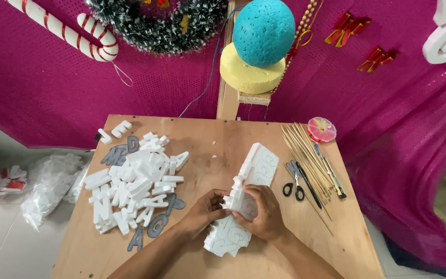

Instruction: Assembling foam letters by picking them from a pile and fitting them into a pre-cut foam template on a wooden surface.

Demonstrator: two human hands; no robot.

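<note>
- A long white foam sheet (249, 196) with cut-out letters was laid on the wooden table (207, 134), near the front middle.
- A pile of white and grey foam letters (135, 186) was seen to its left; scissors (294, 181) and thin wooden sticks (305, 155) were seen to its right.
- The sheet was gripped by the left hand (205, 212) and the right hand (261, 212), fingers curled around one piece.

Bare table (207, 135) at 12 o'clock of the hands, free to pass. Foam letter pile (138, 181) blocks 9–10 o'clock; scissors (294, 182) & skewers (305, 157) crowd 2–3 o'clock.
</note>
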